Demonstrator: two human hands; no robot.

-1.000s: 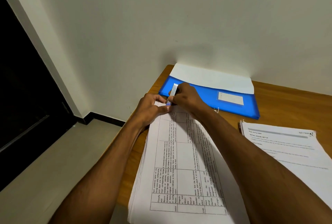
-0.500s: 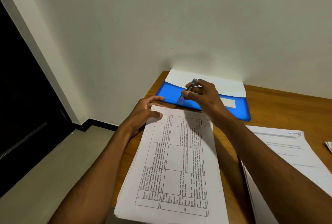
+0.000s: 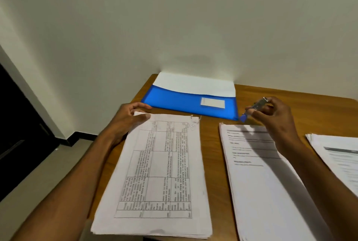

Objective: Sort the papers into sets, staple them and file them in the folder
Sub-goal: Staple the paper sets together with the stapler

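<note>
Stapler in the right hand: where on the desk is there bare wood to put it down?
Right hand holds the stapler. Bare wood: the strip between the table-printed stack and middle stack, and the back-right stretch beside the blue folder, behind the right stack. Crowded: the front, under papers.

Three paper stacks (image 3: 158, 173), one folder (image 3: 184, 103), one stapler (image 3: 255, 107).

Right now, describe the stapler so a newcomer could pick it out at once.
Start at the blue folder lying against the wall on the wooden desk. Just past its right corner, the right hand pinches the stapler above a paper stack. It is the only small metal object, silver with a blue tip.
</note>
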